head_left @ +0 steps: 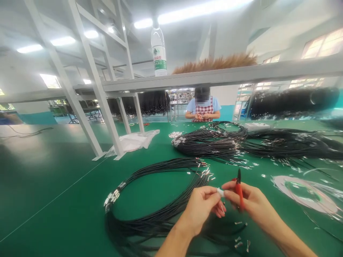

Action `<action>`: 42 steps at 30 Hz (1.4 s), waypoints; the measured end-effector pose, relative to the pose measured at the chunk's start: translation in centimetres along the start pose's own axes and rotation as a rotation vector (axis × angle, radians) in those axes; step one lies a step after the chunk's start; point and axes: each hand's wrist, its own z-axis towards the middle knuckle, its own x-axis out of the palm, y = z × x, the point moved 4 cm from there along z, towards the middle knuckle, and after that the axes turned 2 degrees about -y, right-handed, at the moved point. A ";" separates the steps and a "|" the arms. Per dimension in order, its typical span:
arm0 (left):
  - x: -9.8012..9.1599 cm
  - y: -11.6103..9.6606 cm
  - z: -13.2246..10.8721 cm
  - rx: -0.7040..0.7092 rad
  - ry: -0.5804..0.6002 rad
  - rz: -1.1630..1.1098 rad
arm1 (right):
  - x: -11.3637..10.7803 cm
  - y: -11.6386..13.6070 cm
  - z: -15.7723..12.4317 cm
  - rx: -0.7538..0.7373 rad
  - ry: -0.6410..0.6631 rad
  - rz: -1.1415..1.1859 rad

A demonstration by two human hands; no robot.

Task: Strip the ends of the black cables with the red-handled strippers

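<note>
My left hand (pixel 203 205) is closed in a pinch on a small white piece (pixel 220 192), possibly a connector. Fingertips of my right hand (pixel 250 200) meet the same piece from the other side. In that right hand are red-handled pliers (pixel 239 192), their dark tip pointing up. Beneath and left of my hands, a looped bundle of black cables (pixel 150 217) lies on the green table (pixel 69 214). Silvery clips or ties (pixel 112 197) gather the bundle at its left bend. Loose metal-ended tips (pixel 238 242) show just below my right hand.
More black cable bundles (pixel 209 142) lie farther back. At right is a pale round coil (pixel 305 192). White shelf legs (pixel 107 117) stand on the table beside a plastic bag (pixel 136 139). A water bottle (pixel 159 53) is on the shelf. Across sits a person in a checked apron (pixel 204 109).
</note>
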 end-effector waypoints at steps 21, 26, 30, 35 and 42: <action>-3.1 0.7 1.1 -0.041 -0.202 -0.304 | -6.2 -4.6 0.3 0.107 -0.579 0.276; -4.5 0.2 1.5 0.094 -0.361 0.146 | -9.3 -5.0 -0.4 0.222 -0.680 -0.222; -5.6 0.3 1.9 0.187 -0.490 0.457 | -9.9 -4.1 -0.7 0.242 -0.656 -0.515; -5.0 0.6 1.5 0.330 -0.470 0.816 | -9.1 -3.7 -0.8 0.241 -0.649 -0.418; -3.1 1.0 1.5 0.361 -0.353 1.150 | -6.2 -4.6 -0.2 0.180 -0.511 -0.111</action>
